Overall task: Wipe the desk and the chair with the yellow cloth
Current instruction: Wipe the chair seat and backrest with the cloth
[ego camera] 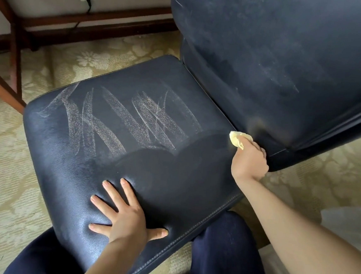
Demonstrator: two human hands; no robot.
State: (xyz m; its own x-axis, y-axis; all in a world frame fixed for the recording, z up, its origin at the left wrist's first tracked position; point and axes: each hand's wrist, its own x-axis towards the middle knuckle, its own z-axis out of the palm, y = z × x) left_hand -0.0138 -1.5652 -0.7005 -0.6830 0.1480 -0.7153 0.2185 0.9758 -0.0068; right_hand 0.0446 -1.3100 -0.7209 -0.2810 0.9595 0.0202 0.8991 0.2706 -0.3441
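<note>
Yellow cloth (238, 139) bunched in right hand (249, 164), chair seat (69, 171) rear; left hand (125, 217) fingers (113, 193) splayed on seat.

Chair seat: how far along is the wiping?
Done: the near right part of the seat looks dark and clean. In hand: the right hand grips the cloth at the seat's back right corner, while the left hand presses flat on the front. Left: pale streaks across the seat's middle and left, the smudged backrest; of the desk only the frame shows, so its top cannot be judged.
</note>
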